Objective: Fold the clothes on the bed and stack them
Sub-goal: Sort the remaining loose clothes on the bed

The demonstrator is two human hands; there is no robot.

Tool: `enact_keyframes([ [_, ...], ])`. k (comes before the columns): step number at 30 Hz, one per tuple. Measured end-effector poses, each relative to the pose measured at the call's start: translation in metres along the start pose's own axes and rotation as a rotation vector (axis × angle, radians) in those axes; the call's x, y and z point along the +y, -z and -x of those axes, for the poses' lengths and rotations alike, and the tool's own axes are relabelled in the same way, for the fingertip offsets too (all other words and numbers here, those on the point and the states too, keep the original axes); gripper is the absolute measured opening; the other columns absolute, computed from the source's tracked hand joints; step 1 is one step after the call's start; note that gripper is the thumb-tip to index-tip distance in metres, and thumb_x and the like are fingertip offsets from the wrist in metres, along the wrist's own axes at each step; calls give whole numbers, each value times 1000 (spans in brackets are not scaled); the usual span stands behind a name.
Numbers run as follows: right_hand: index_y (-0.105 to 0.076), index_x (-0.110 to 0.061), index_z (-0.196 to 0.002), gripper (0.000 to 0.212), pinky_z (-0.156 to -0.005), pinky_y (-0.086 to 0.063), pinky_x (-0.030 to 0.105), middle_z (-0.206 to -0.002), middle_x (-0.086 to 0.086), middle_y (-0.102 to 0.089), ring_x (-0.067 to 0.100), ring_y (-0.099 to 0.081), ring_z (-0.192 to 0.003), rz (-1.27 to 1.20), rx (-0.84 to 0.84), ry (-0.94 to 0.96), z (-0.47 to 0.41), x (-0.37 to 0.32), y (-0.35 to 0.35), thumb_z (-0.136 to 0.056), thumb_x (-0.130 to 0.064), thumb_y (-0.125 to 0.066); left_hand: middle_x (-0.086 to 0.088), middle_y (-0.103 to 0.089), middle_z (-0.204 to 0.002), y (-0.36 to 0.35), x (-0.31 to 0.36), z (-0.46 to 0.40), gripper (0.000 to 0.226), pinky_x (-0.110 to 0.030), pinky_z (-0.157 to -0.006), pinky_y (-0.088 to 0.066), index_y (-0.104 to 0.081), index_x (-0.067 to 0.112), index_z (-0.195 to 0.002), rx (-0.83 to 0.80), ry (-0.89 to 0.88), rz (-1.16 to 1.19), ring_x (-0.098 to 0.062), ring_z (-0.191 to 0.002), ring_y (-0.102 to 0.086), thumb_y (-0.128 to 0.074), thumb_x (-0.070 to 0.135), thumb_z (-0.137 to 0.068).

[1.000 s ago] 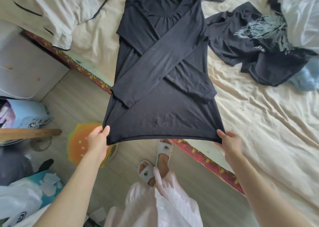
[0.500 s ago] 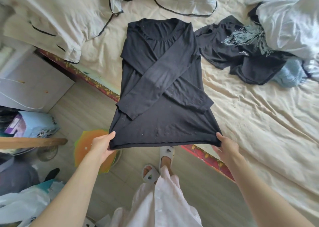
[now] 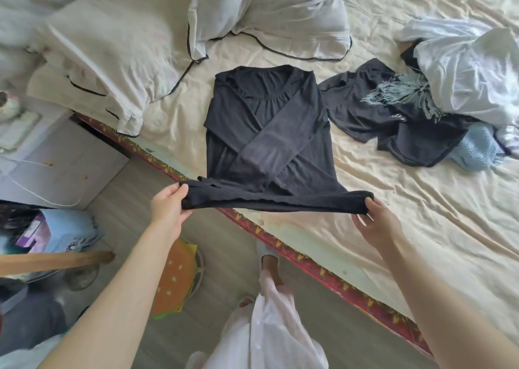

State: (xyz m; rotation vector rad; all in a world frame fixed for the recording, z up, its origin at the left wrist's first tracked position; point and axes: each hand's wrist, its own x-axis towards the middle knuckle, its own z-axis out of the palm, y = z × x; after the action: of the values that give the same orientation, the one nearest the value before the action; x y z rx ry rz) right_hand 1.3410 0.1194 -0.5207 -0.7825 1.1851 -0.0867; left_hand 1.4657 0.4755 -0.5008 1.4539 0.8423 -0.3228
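Observation:
A black long-sleeved top [image 3: 266, 132] lies on the cream bed sheet [image 3: 407, 214] with both sleeves crossed over its front and its collar pointing away from me. Its hem is lifted off the bed and stretched level between my hands. My left hand [image 3: 168, 208] pinches the hem's left corner. At the right corner, my right hand [image 3: 373, 219] grips the hem. A second black garment [image 3: 393, 116] with pale fringe lies crumpled to the right of the top.
Two white pillows [image 3: 266, 12] with black piping lie at the head of the bed. White and pale blue clothes [image 3: 466, 68] are heaped at the right. The red patterned bed edge [image 3: 323, 273] runs diagonally. A white cabinet [image 3: 56, 158] and floor clutter stand at the left.
Both hands have raised the hem and carried it forward toward the collar, so the lower part of the top now folds upward. The camera has tilted up toward the pillows.

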Motion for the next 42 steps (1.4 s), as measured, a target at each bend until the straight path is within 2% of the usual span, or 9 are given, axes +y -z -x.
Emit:
enact_keyframes([
  [4,-57,-15,-123,27,-93,-46,31,-110,0,-60,16,-56,-105,44,-2,64,-28,-29,-33,-97,-12,-52,-7,-56,-122,-30,29,-30,37,-36,-85,-49,-53,5,-129,71,-54,-40,-20,-103,-53,-59,8,-93],
  [9,-61,-19,-104,12,-94,-45,27,-105,-1,-61,11,-58,-95,76,-16,68,-76,-69,-88,-96,-13,-54,-8,-58,-111,-70,64,-78,29,-34,-79,-50,-58,3,-121,116,-85,-107,-24,-100,-57,-60,8,-92],
  [14,-54,-12,-124,30,-75,-50,14,-94,-7,-60,-3,-65,-79,24,7,87,-134,-98,-137,-94,-8,-56,-8,-58,-110,-112,91,-131,26,-35,-79,-50,-58,4,-119,115,-78,-163,-25,-99,-58,-57,9,-94],
  [17,-56,-11,-126,34,-76,-50,22,-97,2,-63,14,-62,-94,83,45,112,-168,-113,-163,-92,-10,-60,-4,-60,-94,-135,105,-164,9,-29,-66,-50,-59,10,-103,127,-98,-182,-22,-89,-57,-56,8,-94],
  [24,-59,-9,-117,29,-80,-51,27,-112,15,-61,24,-60,-110,160,93,102,-233,-151,-231,-89,-9,-64,-7,-60,-104,-183,145,-240,18,-22,-57,-48,-60,9,-111,153,-116,-196,-15,-80,-60,-59,12,-93],
  [28,-63,-7,-101,14,-82,-55,30,-94,10,-60,20,-63,-90,121,98,60,-265,-168,-267,-88,-3,-64,-8,-60,-107,-211,166,-275,32,-27,-70,-50,-57,3,-123,148,-81,-157,-18,-91,-60,-60,10,-92],
  [33,-57,4,-98,7,-77,-56,24,-140,20,-47,22,-45,-130,43,131,-19,-298,-178,-295,-91,2,-56,-5,-62,-90,-236,175,-310,15,-27,-76,-50,-61,3,-106,134,-12,-118,-12,-72,-60,-60,4,-91],
  [37,-56,3,-121,37,-53,-56,22,-136,15,-53,19,-61,-111,-37,198,-53,-318,-181,-310,-85,4,-64,-3,-58,-82,-244,178,-332,18,-30,-87,-51,-55,10,-76,140,40,-97,-9,-70,-57,-58,3,-92],
  [42,-52,3,-124,36,-54,-56,25,-131,13,-55,21,-64,-99,-25,139,-137,-328,-172,-319,-89,2,-59,-4,-61,-90,-249,169,-337,6,-20,-68,-55,-59,4,-99,89,80,-128,-10,-72,-58,-57,5,-93],
])
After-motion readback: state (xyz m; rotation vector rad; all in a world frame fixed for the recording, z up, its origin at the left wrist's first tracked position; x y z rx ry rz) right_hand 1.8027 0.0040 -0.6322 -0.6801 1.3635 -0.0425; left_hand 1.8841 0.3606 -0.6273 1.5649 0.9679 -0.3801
